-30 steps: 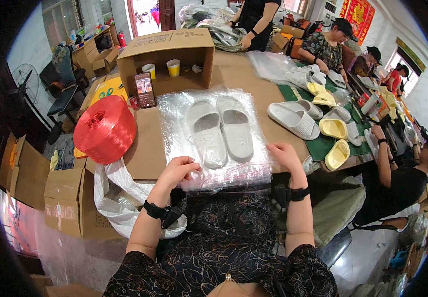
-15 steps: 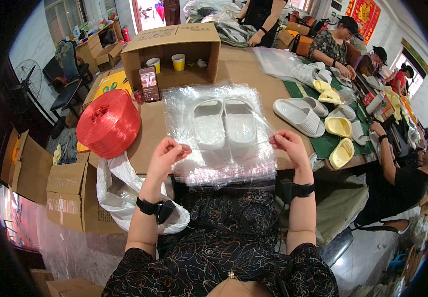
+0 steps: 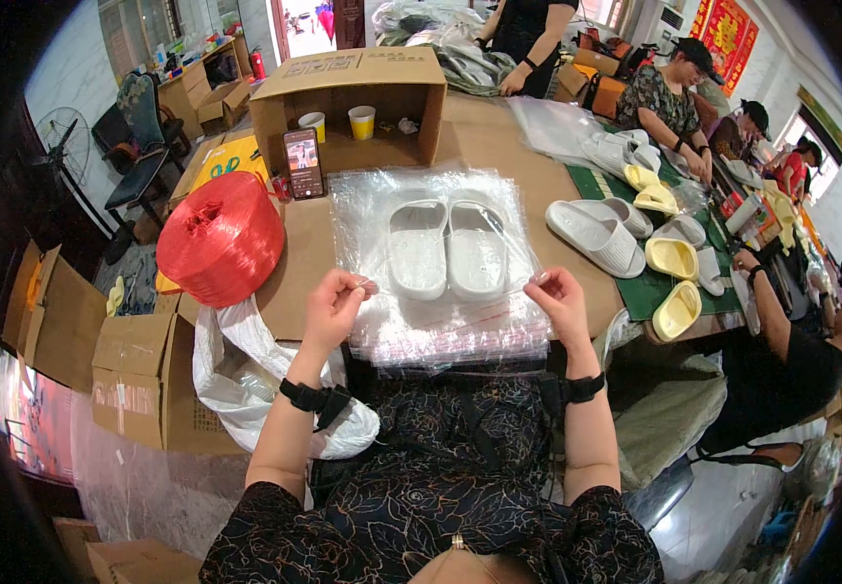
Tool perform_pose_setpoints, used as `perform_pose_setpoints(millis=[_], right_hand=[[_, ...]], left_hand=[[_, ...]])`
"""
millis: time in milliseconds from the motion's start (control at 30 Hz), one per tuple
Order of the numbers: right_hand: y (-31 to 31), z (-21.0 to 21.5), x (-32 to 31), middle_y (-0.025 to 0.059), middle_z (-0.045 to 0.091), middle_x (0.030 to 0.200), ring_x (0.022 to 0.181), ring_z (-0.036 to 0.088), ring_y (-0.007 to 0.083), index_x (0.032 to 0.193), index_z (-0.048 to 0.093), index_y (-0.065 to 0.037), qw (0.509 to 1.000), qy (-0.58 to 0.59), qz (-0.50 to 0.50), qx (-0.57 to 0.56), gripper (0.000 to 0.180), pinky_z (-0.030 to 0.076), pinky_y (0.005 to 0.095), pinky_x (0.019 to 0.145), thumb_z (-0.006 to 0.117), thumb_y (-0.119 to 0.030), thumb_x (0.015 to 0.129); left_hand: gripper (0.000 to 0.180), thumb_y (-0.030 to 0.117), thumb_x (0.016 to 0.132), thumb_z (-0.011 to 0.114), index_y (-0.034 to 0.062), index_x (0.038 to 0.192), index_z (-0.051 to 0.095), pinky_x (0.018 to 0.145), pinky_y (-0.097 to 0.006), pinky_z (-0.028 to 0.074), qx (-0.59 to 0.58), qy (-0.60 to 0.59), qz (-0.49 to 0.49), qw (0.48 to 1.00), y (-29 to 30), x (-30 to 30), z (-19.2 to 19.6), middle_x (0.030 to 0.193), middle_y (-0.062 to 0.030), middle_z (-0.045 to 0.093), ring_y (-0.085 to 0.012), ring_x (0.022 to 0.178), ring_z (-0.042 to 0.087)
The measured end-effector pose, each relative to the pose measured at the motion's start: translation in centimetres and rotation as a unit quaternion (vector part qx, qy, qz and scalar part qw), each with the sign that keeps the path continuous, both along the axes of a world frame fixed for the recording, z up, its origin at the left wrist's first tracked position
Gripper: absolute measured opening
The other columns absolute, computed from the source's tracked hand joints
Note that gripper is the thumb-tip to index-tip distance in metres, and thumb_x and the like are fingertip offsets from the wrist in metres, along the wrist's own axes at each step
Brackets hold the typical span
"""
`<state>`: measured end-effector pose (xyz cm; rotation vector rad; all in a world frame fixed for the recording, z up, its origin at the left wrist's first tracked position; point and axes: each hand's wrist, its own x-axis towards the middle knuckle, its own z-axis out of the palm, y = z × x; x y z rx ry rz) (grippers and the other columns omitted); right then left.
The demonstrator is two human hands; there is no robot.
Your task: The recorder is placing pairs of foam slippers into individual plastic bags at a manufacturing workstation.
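Note:
A pair of pale grey slides lies side by side, toe straps away from me, inside a clear plastic bag. Under them is a stack of similar clear bags, with reddish lines along the near edges. My left hand pinches the bag's near edge at its left corner. On the opposite side, the fingertips of my right hand pinch the right corner. Between the two hands the film looks stretched across, just in front of the slides' heels.
Left stand a red twine roll, a propped phone and an open carton holding two cups. More grey slides and yellow slides lie right on a green mat. Several people work along the table's far and right sides.
The view has shifted slightly, moving the scene a little to the right. My right hand has come slightly inward and nearer to me. Both hands keep their pinch on the bag.

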<state>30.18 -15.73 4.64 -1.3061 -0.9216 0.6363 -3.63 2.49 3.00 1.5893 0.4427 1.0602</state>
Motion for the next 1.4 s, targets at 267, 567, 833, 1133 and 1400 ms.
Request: perform_pose_setpoints(millis=[267,567,833,1133,1400], right_hand=[[-0.7,-0.8,-0.8,0.0089,0.059,0.097,0.083,0.066,0.017,0.105,0.049,-0.001,0.99,0.026,0.041,-0.133,0.033,0.054,0.0299,0.069,0.074,-0.007,0.083],[0.9,-1.6,-0.6,0.0074,0.058,0.093,0.086,0.061,0.0166,0.112,0.043,-0.002,0.991,0.099,-0.018,0.084,0.035,0.052,0.0302,0.082,0.066,0.003,0.086],[1.2,-5.7,-1.3,0.0057,0.056,0.086,0.078,0.056,0.014,0.104,0.047,-0.004,0.981,-0.163,-0.081,-0.064,0.034,0.047,0.0263,0.073,0.071,0.001,0.081],[1.0,2.3,-7.5,0.0169,0.052,0.129,0.119,0.047,0.0386,0.122,0.054,-0.006,0.82,-0.529,-0.212,-0.054,0.051,0.037,0.0488,0.101,0.074,-0.01,0.075],[5.5,-2.5,-8.2,0.0145,0.034,0.154,0.143,0.026,0.0382,0.14,0.048,-0.011,0.82,-0.566,-0.058,-0.07,0.059,0.021,0.0531,0.115,0.061,-0.039,0.09]], left_hand=[[0.049,0.007,0.08,0.074,0.0001,0.12,0.047,0.058,-0.025,0.051,-0.169,0.162,0.067,0.97,-3.5,0.5,-0.4,0.091,-0.0095,0.064,-0.0147,0.071,0.067],[0.038,-0.002,0.084,0.067,0.003,0.114,0.045,0.083,-0.023,0.049,-0.069,0.003,0.08,0.994,-3.3,2.4,1.2,0.088,0.0004,0.052,-0.0074,0.086,0.055],[0.035,0.006,0.08,0.069,0.0031,0.109,0.05,0.084,-0.034,0.051,0.061,0.124,0.131,0.982,-1.7,1.3,-1.5,0.097,-0.008,0.059,-0.0198,0.089,0.06],[0.057,0.033,0.083,0.071,0.0052,0.129,0.052,0.109,-0.049,0.034,0.298,0.298,0.291,0.859,-4.2,1.7,3.0,0.14,-0.0203,0.046,-0.0403,0.134,0.037],[0.061,0.044,0.093,0.055,0.0157,0.145,0.043,0.116,-0.054,0.021,0.421,0.352,0.138,0.825,-1.9,6.3,-1.0,0.158,-0.0171,0.023,-0.0403,0.146,0.018]])
